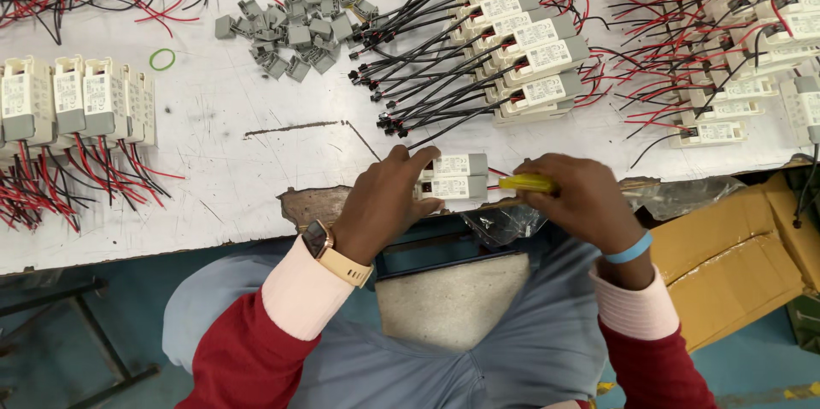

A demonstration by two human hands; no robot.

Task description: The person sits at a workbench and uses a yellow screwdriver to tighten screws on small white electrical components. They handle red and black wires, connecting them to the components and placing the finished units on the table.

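At the tabletop's (256, 195) near edge, the left hand (389, 195) grips two stacked white boxes (453, 177). The right hand (585, 200) is closed around a yellow-handled tool (525, 182) touching them.

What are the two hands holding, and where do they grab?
Left hand grips two white boxes by their left end; right hand holds a yellow tool by its handle.

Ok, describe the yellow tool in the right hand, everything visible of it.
The yellow tool shows only as a short, smooth handle that looks like plastic, lying almost level above the table's front edge. The right hand wraps its right end, so that end is hidden. Its left end points at the two stacked white boxes steadied by the left hand. The tip is too small to make out, so contact with the boxes cannot be told.
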